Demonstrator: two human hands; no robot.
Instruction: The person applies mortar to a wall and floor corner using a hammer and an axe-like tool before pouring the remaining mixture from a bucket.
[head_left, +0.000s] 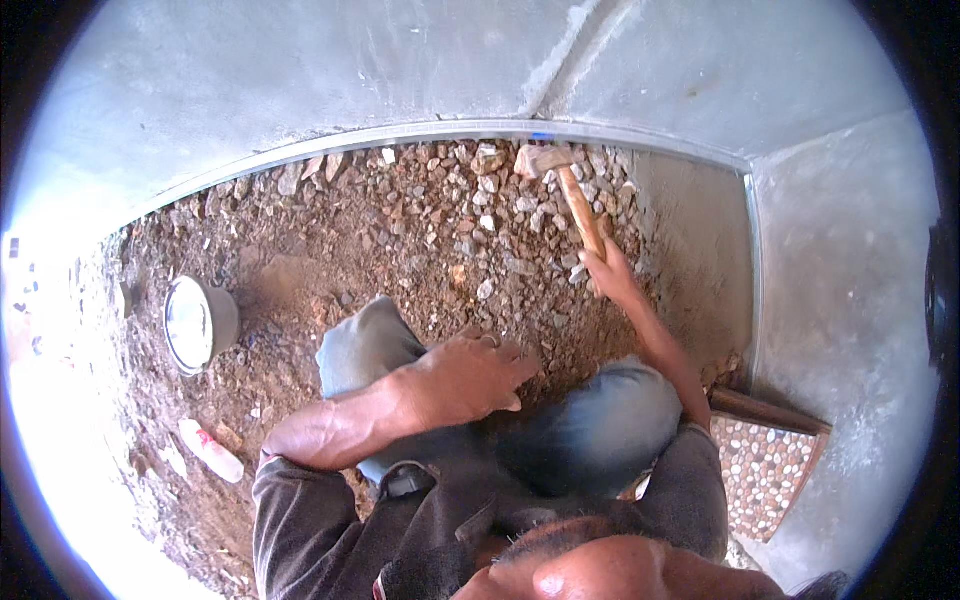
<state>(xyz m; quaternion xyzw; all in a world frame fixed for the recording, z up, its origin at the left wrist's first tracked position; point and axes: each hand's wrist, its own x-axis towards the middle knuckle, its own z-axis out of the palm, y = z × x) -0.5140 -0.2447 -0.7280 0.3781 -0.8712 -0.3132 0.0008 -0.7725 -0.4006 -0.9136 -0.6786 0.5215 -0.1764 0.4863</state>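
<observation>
My right hand point(610, 272) is closed around the wooden handle of a hammer point(580, 205). The hammer's heavy, dusty head is among broken stones point(490, 185) close to the foot of the wall; whether it touches a stone I cannot tell. Between my bent knees, my left hand point(470, 375) hangs with its fingers loosely apart and nothing in them. The left forearm passes over my left knee.
A grey wall point(350, 70) runs along the far side, meeting another at right. Smooth grey floor point(700, 240) borders the rubble. Left stand a metal bucket point(225, 318) and a plastic bottle point(212, 452). A pebble-patterned panel point(760, 465) lies at lower right.
</observation>
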